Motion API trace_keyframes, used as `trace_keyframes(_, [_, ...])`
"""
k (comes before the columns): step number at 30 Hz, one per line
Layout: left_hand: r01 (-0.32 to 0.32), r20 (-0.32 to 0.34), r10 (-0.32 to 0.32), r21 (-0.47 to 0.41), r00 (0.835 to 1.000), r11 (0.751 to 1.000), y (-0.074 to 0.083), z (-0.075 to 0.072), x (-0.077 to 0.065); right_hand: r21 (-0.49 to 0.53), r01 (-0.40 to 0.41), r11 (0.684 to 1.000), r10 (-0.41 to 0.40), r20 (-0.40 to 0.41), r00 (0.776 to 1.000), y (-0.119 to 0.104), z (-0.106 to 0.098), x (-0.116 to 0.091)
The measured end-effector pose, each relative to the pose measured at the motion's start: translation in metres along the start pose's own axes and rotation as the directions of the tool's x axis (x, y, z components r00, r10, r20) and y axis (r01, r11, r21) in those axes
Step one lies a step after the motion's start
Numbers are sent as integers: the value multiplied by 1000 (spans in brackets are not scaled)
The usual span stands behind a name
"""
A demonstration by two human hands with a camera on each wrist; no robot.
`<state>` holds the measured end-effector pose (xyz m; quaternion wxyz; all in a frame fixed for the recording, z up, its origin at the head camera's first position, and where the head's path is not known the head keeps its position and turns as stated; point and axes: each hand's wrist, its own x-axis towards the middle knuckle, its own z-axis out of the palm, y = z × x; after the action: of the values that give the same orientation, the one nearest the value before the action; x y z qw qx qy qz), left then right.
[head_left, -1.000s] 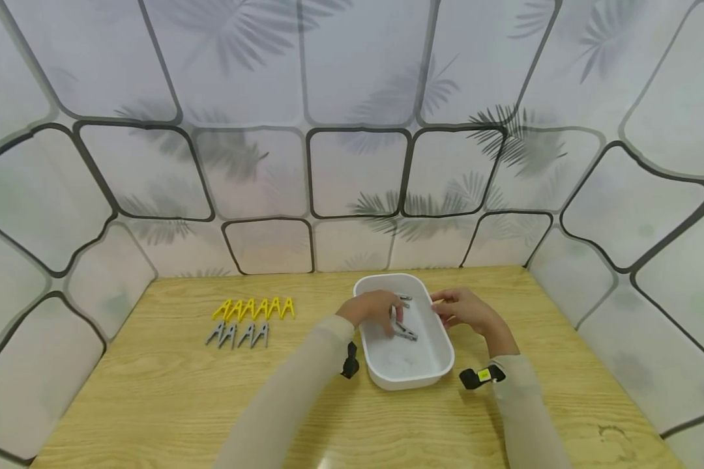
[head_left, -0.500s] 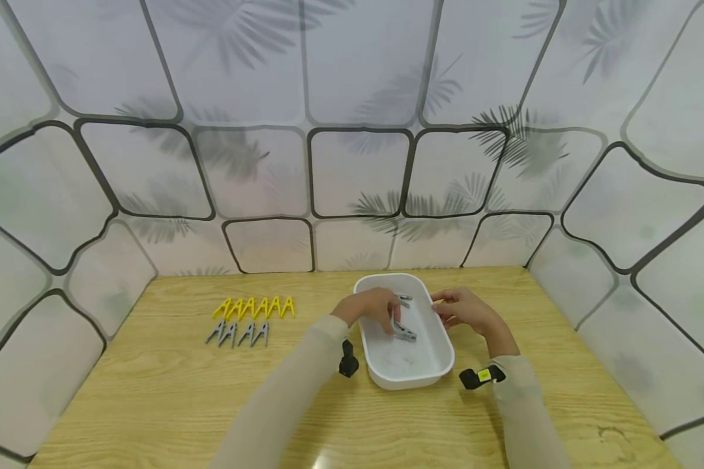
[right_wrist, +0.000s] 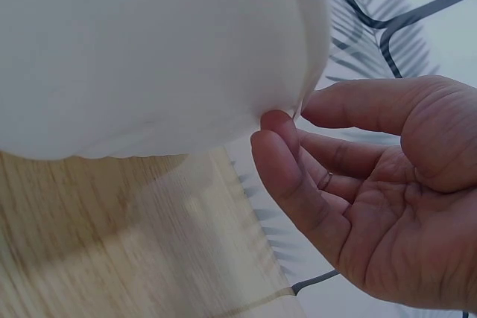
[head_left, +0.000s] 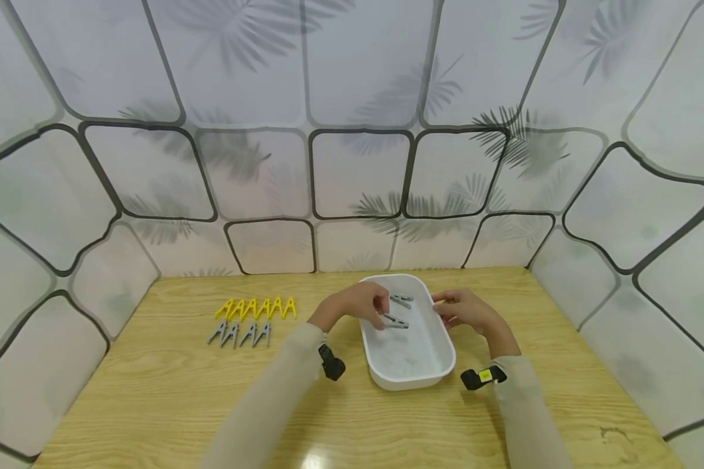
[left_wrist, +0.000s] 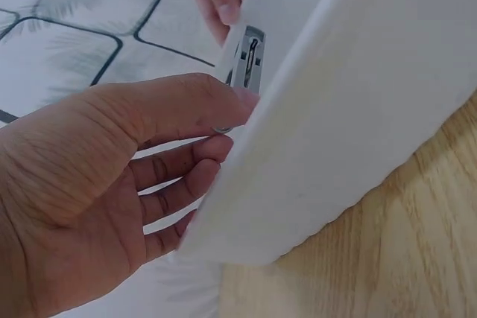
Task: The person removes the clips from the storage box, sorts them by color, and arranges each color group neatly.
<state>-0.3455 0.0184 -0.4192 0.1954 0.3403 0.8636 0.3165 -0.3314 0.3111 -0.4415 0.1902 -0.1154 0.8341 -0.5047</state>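
My left hand [head_left: 364, 303] reaches over the left rim of a white plastic basin [head_left: 407, 365]. Between its thumb and fingers it pinches a grey clothespin [left_wrist: 250, 57], whose metal spring shows in the left wrist view. Farther back inside the basin lies another grey clothespin [head_left: 401, 299]. At the opposite side, my right hand [head_left: 466, 307] holds the basin's right rim. In the right wrist view its thumb and curled fingertips [right_wrist: 277, 156] meet at the basin's edge.
To the left on the wooden table [head_left: 170, 391], several yellow clothespins [head_left: 253, 308] stand in a row. A row of several grey clothespins [head_left: 247, 334] lies in front of them. A patterned curtain [head_left: 358, 172] closes off the back and sides.
My left hand has drawn left and slightly back toward the basin's left rim, bringing the grey clothespin with it. The right hand and the basin have hardly moved.
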Motion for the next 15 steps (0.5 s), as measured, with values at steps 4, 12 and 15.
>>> trace_keyframes(4, [-23,-32,23,-7,999,1000,3,-6,-11,-5,2,1000,-2,1,1000,-1,0,-1])
trace_keyframes(12, [-44,-74,43,-12,996,999,3,-20,-39,-3,-8,1000,8,1,1000,-1,1,0])
trace_keyframes(15, [-46,-122,46,4,991,999,2,-27,-53,-5,-13,1000,13,-2,1000,-1,2,0])
